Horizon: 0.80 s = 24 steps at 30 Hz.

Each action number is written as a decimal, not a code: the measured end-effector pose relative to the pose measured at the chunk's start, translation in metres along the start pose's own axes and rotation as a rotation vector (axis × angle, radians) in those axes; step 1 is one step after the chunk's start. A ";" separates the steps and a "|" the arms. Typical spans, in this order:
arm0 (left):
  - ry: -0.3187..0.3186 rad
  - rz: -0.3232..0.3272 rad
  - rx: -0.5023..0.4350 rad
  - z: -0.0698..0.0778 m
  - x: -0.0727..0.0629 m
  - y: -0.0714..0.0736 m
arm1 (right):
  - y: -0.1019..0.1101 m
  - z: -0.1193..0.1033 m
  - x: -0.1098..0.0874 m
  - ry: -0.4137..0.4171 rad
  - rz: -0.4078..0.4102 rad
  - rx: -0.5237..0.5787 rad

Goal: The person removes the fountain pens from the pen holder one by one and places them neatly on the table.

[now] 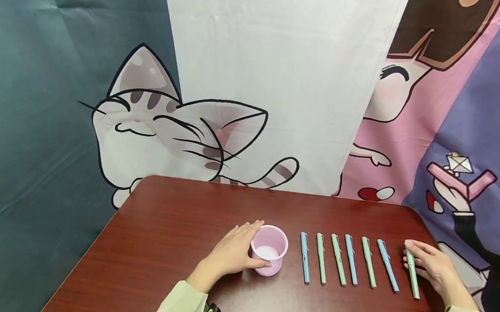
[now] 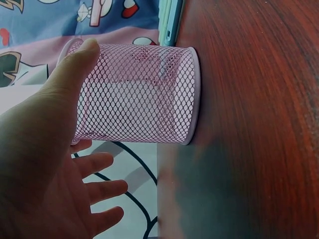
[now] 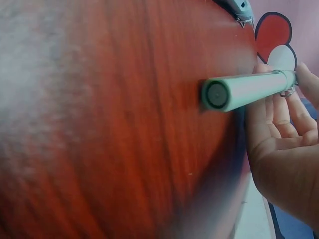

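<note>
A pink mesh pen cup stands upright on the table, and nothing shows inside it. My left hand holds it from the left, thumb across the near side and index finger by the far rim. In the left wrist view the thumb lies over the top of the mesh wall, while the other fingers stick out free of it. At the right end of a pen row, my right hand pinches a light green pen near its clip end. The pen's flat end faces the right wrist camera, close to the tabletop.
Between cup and right hand lie several blue and green pens in a spaced row, from a blue pen to another blue pen. The brown wooden table ends at a cartoon-printed curtain. Cameras are strapped to both wrists.
</note>
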<state>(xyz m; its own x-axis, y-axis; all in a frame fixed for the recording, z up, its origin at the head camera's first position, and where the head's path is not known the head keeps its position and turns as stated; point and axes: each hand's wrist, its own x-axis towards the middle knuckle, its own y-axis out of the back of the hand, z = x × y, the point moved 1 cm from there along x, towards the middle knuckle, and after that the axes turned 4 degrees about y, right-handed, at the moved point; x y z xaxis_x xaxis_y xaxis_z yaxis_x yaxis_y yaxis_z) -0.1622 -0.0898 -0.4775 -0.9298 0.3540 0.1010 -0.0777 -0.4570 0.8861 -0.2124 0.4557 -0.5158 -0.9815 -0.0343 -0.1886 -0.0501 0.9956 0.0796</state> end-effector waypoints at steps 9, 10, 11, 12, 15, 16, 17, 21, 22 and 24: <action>0.010 -0.008 0.002 0.002 -0.001 0.000 | 0.003 0.003 0.004 -0.057 -0.083 -0.011; 0.011 -0.009 0.000 0.002 -0.001 0.000 | 0.005 0.003 0.004 -0.050 -0.090 -0.040; 0.010 -0.006 -0.001 0.002 -0.001 0.000 | 0.005 0.003 0.004 -0.045 -0.092 -0.069; 0.012 -0.007 -0.001 0.002 -0.001 0.001 | 0.006 0.004 0.004 -0.045 -0.085 -0.091; 0.013 -0.002 -0.003 0.003 -0.001 0.001 | 0.008 0.001 0.006 -0.045 -0.063 -0.183; 0.011 0.002 -0.004 0.003 -0.001 0.002 | 0.008 0.000 0.007 -0.045 -0.055 -0.223; 0.011 0.004 -0.003 0.003 -0.001 0.002 | 0.008 -0.002 0.007 -0.048 -0.042 -0.270; 0.002 0.011 -0.002 0.003 -0.001 0.001 | 0.006 -0.011 0.008 -0.038 0.001 -0.506; 0.000 0.012 0.001 0.003 -0.001 0.001 | 0.005 -0.013 0.008 -0.036 0.010 -0.554; 0.002 0.010 0.005 0.003 -0.001 0.000 | 0.002 -0.015 0.008 -0.033 0.025 -0.622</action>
<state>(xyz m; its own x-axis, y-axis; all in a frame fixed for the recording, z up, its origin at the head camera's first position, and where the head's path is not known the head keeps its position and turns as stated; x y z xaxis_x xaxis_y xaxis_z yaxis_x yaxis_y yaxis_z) -0.1603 -0.0878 -0.4764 -0.9311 0.3481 0.1094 -0.0665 -0.4565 0.8872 -0.2230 0.4562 -0.5029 -0.9780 0.0009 -0.2088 -0.1355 0.7584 0.6376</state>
